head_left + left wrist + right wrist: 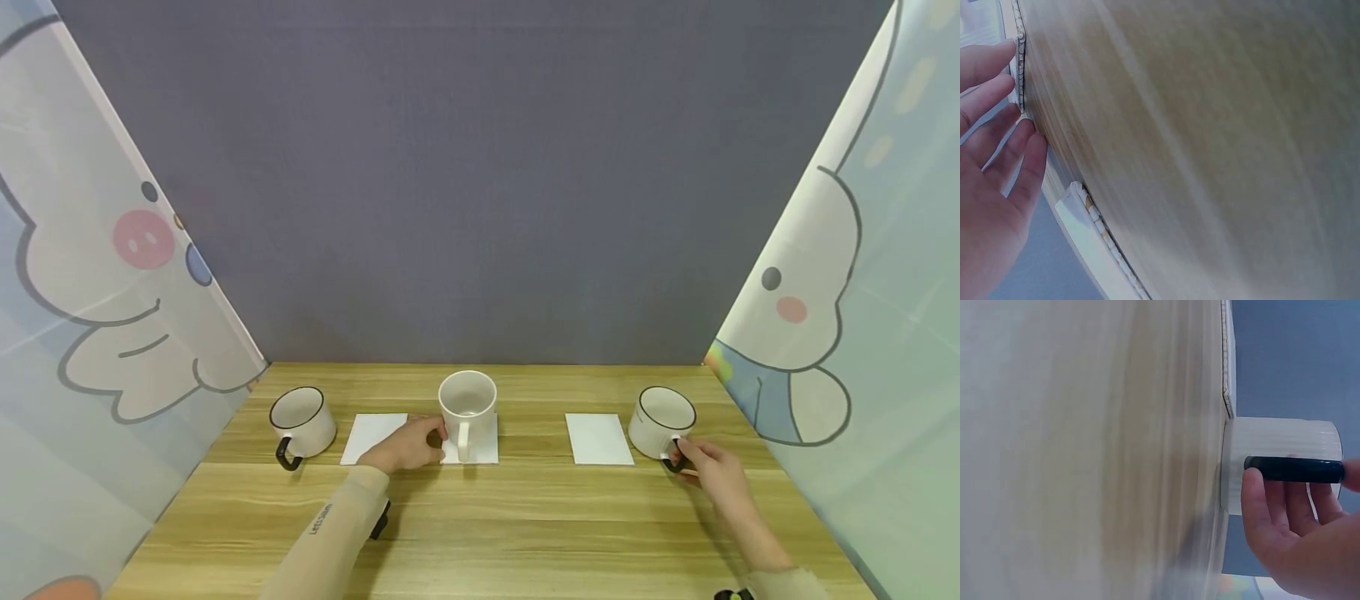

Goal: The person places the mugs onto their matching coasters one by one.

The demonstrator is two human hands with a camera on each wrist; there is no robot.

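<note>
In the head view, an all-white mug stands on the middle white square pad. My left hand is at that pad's left edge, beside the mug. The left wrist view shows its fingers spread, fingertips at the pad's corrugated edge. At the right stands a white mug with a dark rim and black handle. My right hand holds its handle, fingers behind it and thumb at its top end in the right wrist view. This mug sits upright on the table.
A matching dark-rimmed mug stands at the far left, its black handle toward me. One white pad lies partly under my left hand, another pad left of the right mug. A grey panel and printed side curtains border the wooden table.
</note>
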